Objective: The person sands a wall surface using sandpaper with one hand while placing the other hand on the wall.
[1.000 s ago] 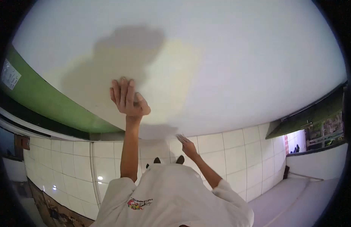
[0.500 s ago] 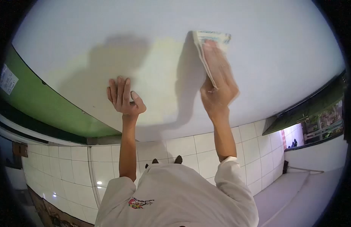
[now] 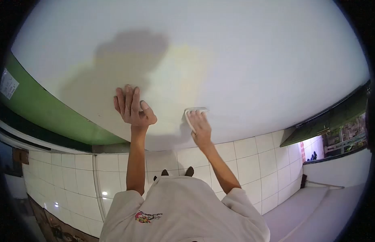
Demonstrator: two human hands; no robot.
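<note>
A large pale wall (image 3: 252, 72) fills the upper view, with a faint yellowish patch around its middle. My right hand (image 3: 201, 127) presses a folded white cloth (image 3: 196, 109) against the low part of this wall, fingers laid over it; most of the cloth is hidden beneath them. To its left, my left hand (image 3: 134, 108) is raised at the wall, its fingers apart and slightly bent, and I see nothing held in it. Whether its fingertips touch the surface cannot be made out.
A green wall panel (image 3: 54, 107) with a paper label (image 3: 8, 84) lies at the left. White floor tiles (image 3: 228, 157) run below the wall, around my feet. At the right are an open dark window shutter (image 3: 306, 131) and a pale ledge (image 3: 300, 209).
My right hand has moved down and to the left along the wall with the cloth, from the upper right to near the lower edge. My left hand has barely moved.
</note>
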